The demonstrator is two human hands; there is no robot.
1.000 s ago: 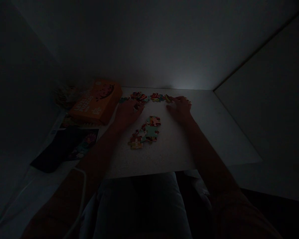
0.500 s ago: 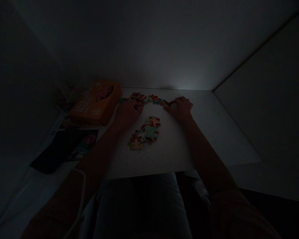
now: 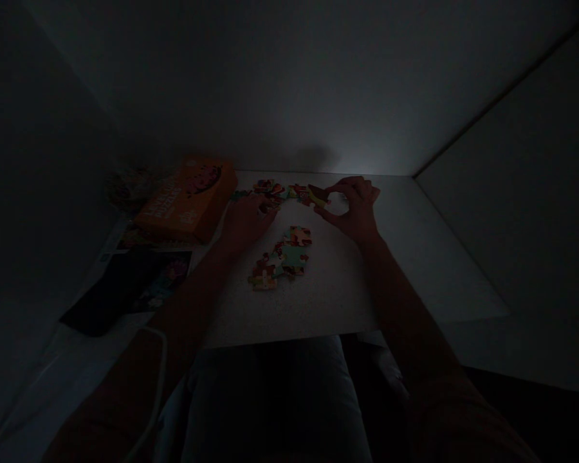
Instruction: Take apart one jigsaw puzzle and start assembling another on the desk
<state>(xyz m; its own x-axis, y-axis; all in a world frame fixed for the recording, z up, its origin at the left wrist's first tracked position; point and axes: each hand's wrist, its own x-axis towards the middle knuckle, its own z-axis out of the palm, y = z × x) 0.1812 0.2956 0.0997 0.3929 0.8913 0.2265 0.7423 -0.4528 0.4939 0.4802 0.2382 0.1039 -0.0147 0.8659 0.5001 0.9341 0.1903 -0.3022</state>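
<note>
**Far jigsaw pieces** (image 3: 280, 189): partly covered by the left hand (image 3: 248, 218); printed images too small and dark to tell.
**Yellow-green piece** (image 3: 320, 197): partly hidden by the right hand (image 3: 353, 209).
**Orange box** (image 3: 188, 200): lettering too dim to read.
**Left arm** (image 3: 183, 315), **right arm** (image 3: 415, 341): cut off by lower edge.

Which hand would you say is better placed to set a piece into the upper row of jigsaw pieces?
Probably the right: the right hand pinches a yellowish jigsaw piece beside the upper row of jigsaw pieces, whereas the left hand lies on that row, with nothing visibly held.
</note>
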